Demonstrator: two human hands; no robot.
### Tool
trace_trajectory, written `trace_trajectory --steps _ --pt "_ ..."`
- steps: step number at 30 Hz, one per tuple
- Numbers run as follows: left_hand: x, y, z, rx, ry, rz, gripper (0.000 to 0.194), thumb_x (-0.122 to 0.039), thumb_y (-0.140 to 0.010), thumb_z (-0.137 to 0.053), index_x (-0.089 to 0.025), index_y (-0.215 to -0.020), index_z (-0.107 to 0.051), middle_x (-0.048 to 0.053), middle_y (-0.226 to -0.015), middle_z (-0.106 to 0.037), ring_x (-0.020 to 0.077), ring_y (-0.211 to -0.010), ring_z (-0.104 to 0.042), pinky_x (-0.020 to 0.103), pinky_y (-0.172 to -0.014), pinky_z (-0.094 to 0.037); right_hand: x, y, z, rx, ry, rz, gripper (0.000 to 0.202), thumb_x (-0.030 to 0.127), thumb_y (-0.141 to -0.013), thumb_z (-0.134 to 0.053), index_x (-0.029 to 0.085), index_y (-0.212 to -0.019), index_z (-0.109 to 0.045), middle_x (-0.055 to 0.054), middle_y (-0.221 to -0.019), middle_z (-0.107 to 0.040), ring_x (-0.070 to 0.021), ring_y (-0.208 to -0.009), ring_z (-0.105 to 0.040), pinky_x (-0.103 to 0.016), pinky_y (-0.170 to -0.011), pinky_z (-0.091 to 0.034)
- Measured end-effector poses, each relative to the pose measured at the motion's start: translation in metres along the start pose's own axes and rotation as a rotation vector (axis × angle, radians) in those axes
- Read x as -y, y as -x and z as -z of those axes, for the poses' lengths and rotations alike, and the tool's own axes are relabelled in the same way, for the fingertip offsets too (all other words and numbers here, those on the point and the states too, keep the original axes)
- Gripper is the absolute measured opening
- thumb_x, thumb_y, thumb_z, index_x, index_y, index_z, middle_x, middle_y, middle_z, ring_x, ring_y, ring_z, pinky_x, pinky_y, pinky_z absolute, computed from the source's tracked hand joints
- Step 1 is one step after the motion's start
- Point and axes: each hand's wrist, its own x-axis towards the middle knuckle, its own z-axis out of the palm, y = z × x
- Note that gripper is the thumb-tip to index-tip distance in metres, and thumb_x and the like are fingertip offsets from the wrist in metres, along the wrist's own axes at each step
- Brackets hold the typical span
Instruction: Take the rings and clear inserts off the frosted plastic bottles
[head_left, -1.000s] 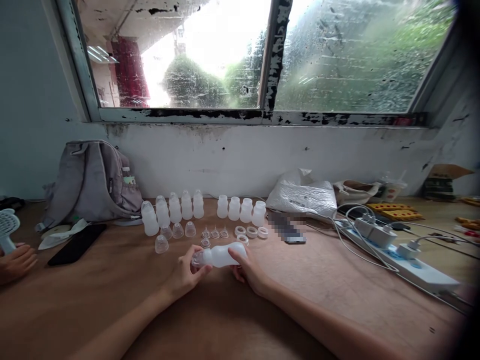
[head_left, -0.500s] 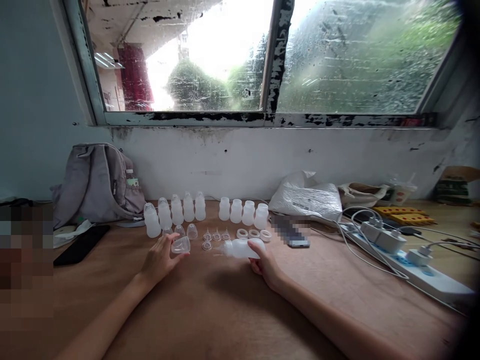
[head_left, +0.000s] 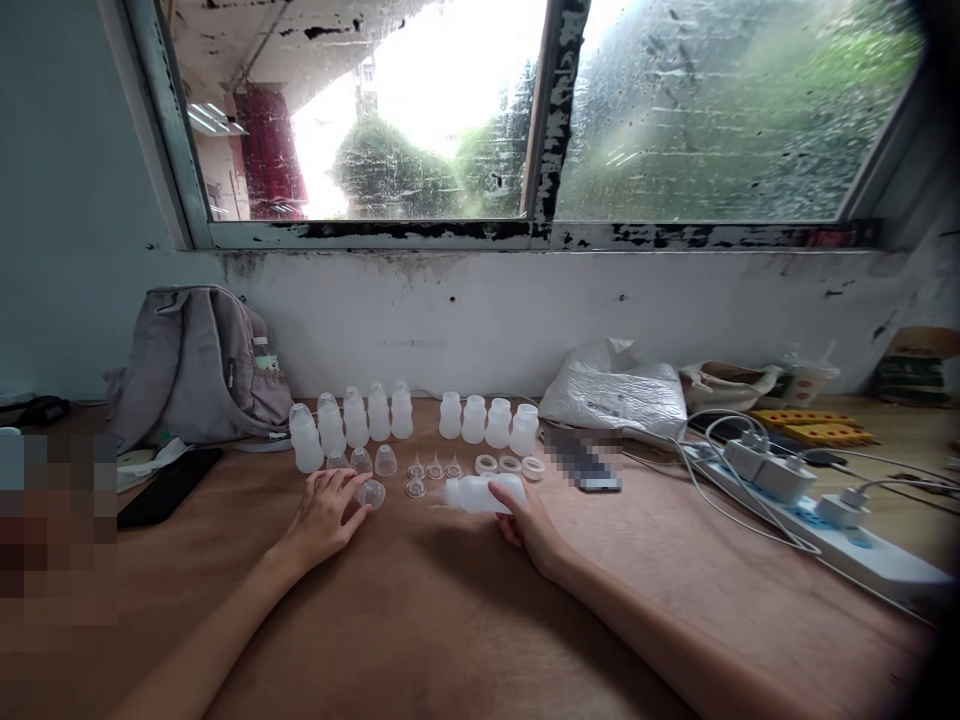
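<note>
My left hand (head_left: 328,512) has its fingers round a clear dome cap (head_left: 370,494), low over the table. My right hand (head_left: 523,512) grips a frosted white bottle (head_left: 480,494) lying sideways in the air, its nipple end pointing left. Between the hands, several clear nipples (head_left: 435,467) stand on the table, with white rings (head_left: 509,465) to their right. More clear caps (head_left: 385,460) sit behind my left hand. At the back left is a row of capped bottles (head_left: 379,412); to its right stand several open bottles (head_left: 498,424).
A grey backpack (head_left: 196,370) and a black phone (head_left: 171,487) are at the left. Towards the right lie another phone (head_left: 598,482), a silver bag (head_left: 619,395), and a white power strip (head_left: 847,535) with chargers and cables. A window is above the wall.
The cap in my left hand has tipped from lying sideways to dome up and is lower. The bottle in my right hand has moved slightly left.
</note>
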Motion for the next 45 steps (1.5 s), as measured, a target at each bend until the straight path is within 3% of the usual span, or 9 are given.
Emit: trace_trajectory --steps 5,11,16,20,26,34,39,42,45 --pt "0.007 -0.004 -0.008 -0.115 0.044 -0.031 0.032 -0.03 -0.083 -0.042 -0.022 -0.113 -0.046 0.006 -0.101 -0.059 0.0199 -0.096 -0.05 0.034 -0.088 -0.029 0.0 0.0 -0.001 -0.015 0.014 -0.012 0.03 0.047 -0.072 -0.051 0.019 -0.081 -0.041 0.008 -0.051 -0.044 -0.0033 -0.032 -0.032 -0.015 -0.03 -0.02" --pt "0.023 -0.008 -0.002 -0.239 -0.008 -0.076 0.022 -0.031 -0.082 -0.045 -0.019 -0.099 -0.054 0.006 -0.097 -0.062 0.0205 -0.095 -0.051 0.034 -0.085 -0.032 0.004 0.003 -0.003 -0.035 0.017 -0.017 0.032 0.047 -0.071 -0.054 0.02 -0.083 -0.043 0.007 -0.052 -0.044 -0.0045 -0.032 -0.033 -0.017 -0.032 -0.02" --pt "0.04 -0.008 -0.014 -0.203 -0.044 -0.067 0.021 -0.031 -0.081 -0.046 -0.023 -0.098 -0.057 0.004 -0.097 -0.064 0.0227 -0.097 -0.052 0.038 -0.086 -0.032 0.005 0.003 -0.002 -0.011 0.016 -0.017 0.03 0.046 -0.072 -0.054 0.02 -0.085 -0.043 0.006 -0.05 -0.044 -0.005 -0.032 -0.033 -0.018 -0.032 -0.02" --pt "0.046 -0.008 -0.027 -0.158 0.08 -0.06 0.024 -0.029 -0.083 -0.042 -0.021 -0.103 -0.053 0.005 -0.102 -0.061 0.0211 -0.099 -0.052 0.036 -0.085 -0.036 0.001 0.001 -0.001 -0.014 0.042 -0.028 0.034 0.047 -0.071 -0.054 0.02 -0.088 -0.042 0.007 -0.052 -0.046 -0.0045 -0.032 -0.034 -0.016 -0.031 -0.02" --pt "0.039 -0.008 -0.029 -0.13 0.239 0.019 0.033 -0.026 -0.084 -0.037 -0.019 -0.117 -0.039 0.008 -0.116 -0.051 0.0193 -0.109 -0.045 0.036 -0.093 -0.035 -0.001 0.0 -0.001 -0.003 0.025 0.01 0.032 0.046 -0.071 -0.054 0.019 -0.084 -0.042 0.006 -0.054 -0.047 -0.0037 -0.031 -0.032 -0.017 -0.031 -0.02" --pt "0.036 -0.01 -0.03 -0.071 0.162 -0.043 0.045 -0.031 -0.081 -0.044 -0.021 -0.123 -0.032 0.009 -0.128 -0.041 0.0222 -0.121 -0.033 0.045 -0.1 -0.023 0.001 0.001 -0.002 0.025 0.031 0.002 0.032 0.047 -0.072 -0.053 0.019 -0.083 -0.042 0.006 -0.052 -0.045 -0.0042 -0.032 -0.032 -0.017 -0.031 -0.019" --pt "0.023 -0.011 -0.014 -0.153 0.024 -0.087 0.056 -0.037 -0.076 -0.052 -0.023 -0.126 -0.031 0.011 -0.133 -0.034 0.0277 -0.123 -0.029 0.051 -0.1 -0.016 0.005 0.003 -0.002 0.028 0.037 0.005 0.031 0.047 -0.072 -0.053 0.02 -0.081 -0.041 0.006 -0.051 -0.045 -0.0046 -0.032 -0.031 -0.017 -0.031 -0.018" --pt "-0.001 -0.006 -0.005 -0.191 0.077 -0.213 0.048 -0.033 -0.078 -0.05 -0.021 -0.122 -0.035 0.011 -0.128 -0.039 0.0252 -0.118 -0.036 0.045 -0.097 -0.027 0.012 0.008 -0.004 0.033 0.065 0.0 0.031 0.047 -0.071 -0.055 0.02 -0.079 -0.041 0.007 -0.048 -0.042 -0.0056 -0.033 -0.031 -0.018 -0.033 -0.021" --pt "-0.034 0.002 0.0 -0.143 0.17 -0.367 0.048 -0.032 -0.078 -0.051 -0.02 -0.122 -0.035 0.011 -0.124 -0.043 0.0233 -0.112 -0.042 0.038 -0.091 -0.037 0.021 0.019 -0.011 0.07 0.083 -0.017 0.031 0.047 -0.071 -0.056 0.021 -0.082 -0.042 0.008 -0.046 -0.039 -0.0062 -0.035 -0.031 -0.019 -0.034 -0.023"
